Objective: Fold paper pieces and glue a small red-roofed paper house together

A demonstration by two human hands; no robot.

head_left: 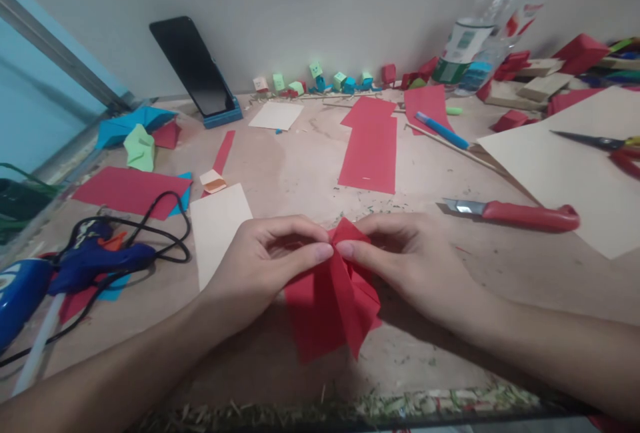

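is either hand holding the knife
No, the knife lies on the table while the left hand and right hand pinch the folded red paper.

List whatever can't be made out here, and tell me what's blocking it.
All in the head view:
Right hand: fingertips other than the thumb's, hidden by the red folded paper and the hand itself.
Scissors: handles cut off by the right edge.
Bottle label: print too small and blurred.
Blue object: cut off by the left edge.
Small green cube: markings too small to tell clearly.
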